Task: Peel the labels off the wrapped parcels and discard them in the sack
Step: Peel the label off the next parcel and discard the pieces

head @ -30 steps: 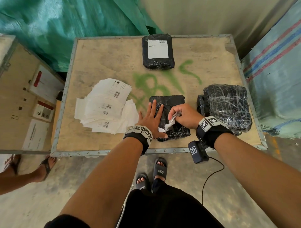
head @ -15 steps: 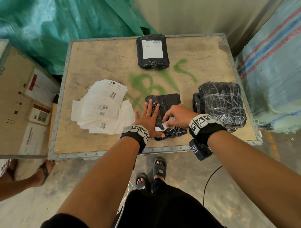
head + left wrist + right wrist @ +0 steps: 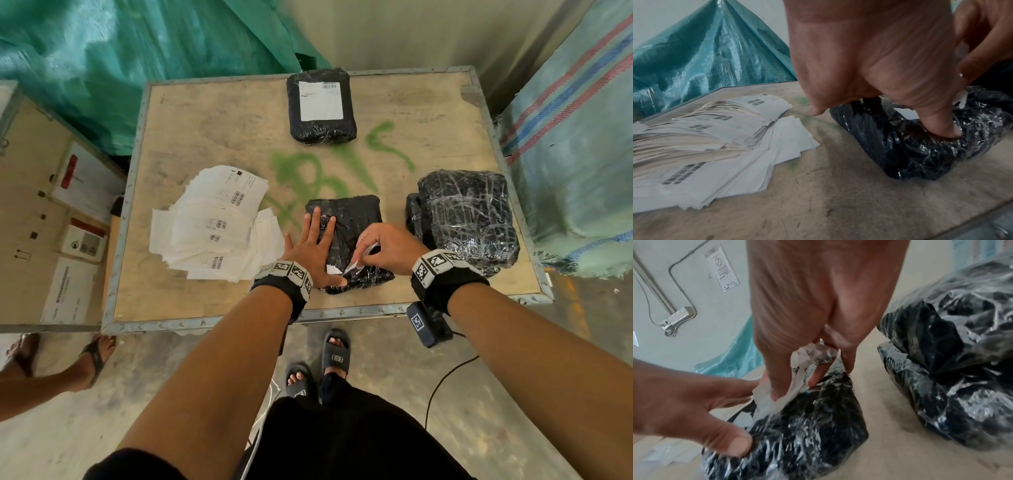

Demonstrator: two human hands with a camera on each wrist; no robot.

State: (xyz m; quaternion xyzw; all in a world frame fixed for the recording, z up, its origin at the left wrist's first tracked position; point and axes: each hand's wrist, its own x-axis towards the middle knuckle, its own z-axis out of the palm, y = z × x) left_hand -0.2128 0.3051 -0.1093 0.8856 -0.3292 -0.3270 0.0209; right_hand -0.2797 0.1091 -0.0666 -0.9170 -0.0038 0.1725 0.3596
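A small black wrapped parcel lies near the table's front edge. My left hand lies flat on it with straight, spread fingers, thumb pressing its near end. My right hand pinches the crumpled white label, which is partly lifted off the parcel; the right wrist view shows the label bunched between thumb and fingers above the parcel. Another parcel with a flat white label sits at the table's far side. Right of my hands are stacked wrapped parcels with no label showing.
A heap of loose white labels lies left of my hands on the wooden table. A striped woven sack stands to the right, green tarpaulin behind. Another person's sandalled foot is at the lower left.
The right hand keeps working the label: held up from the parcel a second ago, pressed down close to it half a second ago, now lifted again. The left hand stays flat on the parcel.
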